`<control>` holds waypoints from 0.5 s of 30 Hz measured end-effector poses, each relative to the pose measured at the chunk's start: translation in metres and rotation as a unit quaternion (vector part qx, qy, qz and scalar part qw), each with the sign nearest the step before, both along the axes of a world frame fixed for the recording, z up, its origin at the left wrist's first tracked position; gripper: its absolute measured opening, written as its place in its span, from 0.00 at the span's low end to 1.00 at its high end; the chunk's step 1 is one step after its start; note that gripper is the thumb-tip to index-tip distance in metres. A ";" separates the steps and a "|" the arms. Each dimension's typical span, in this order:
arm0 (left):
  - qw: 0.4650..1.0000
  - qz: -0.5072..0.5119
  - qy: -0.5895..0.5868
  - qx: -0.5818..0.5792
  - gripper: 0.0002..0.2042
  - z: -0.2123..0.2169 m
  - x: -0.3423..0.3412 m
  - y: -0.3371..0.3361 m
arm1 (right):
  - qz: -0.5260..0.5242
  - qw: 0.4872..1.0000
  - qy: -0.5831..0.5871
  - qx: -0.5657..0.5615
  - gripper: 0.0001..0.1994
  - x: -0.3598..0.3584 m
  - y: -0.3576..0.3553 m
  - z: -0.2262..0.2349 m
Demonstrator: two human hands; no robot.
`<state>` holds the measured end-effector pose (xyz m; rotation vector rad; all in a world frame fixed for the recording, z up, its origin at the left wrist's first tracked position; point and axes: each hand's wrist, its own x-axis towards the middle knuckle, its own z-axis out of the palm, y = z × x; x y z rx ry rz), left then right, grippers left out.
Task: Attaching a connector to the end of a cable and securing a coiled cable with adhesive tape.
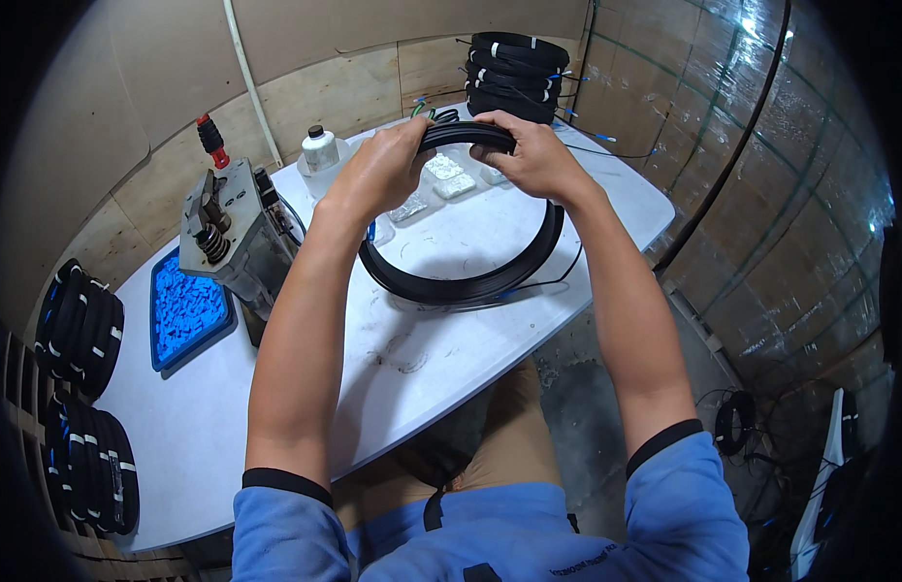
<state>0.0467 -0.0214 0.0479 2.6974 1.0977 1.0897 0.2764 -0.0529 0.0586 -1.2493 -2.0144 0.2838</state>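
Both my hands grip the far side of a coil of black cable [461, 288], whose near side hangs low over the white table. My left hand [385, 163] wraps round the coil's far left part, thumb inward. On the far right part, my right hand [536, 160] is closed with its thumb on top. A loose cable end trails from the coil's right side toward the table's front edge. Behind the hands lie clear bags of small shiny parts [449, 177], partly hidden by the coil. A green wire and small black loops show just beyond my fingers.
A grey bench machine [240, 228] stands left of my left arm, beside a tray of blue pieces [186, 303]. Near the back are a white bottle [320, 148] and a stack of black cable coils [514, 78]. More bundled coils [82, 330] sit at the left edge. Wrapped cartons line the right.
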 end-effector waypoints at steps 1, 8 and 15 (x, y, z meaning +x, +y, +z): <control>1.000 0.000 0.006 0.001 0.14 -0.002 -0.003 0.000 | -0.003 1.000 -0.012 -0.003 0.21 -0.003 -0.002 0.001; 1.000 -0.013 -0.008 0.000 0.13 -0.006 0.000 0.008 | 0.007 0.957 -0.134 0.257 0.27 -0.007 0.017 0.007; 0.998 0.007 -0.056 -0.014 0.10 -0.011 -0.006 0.012 | -0.011 0.989 -0.133 0.057 0.23 -0.018 0.027 0.004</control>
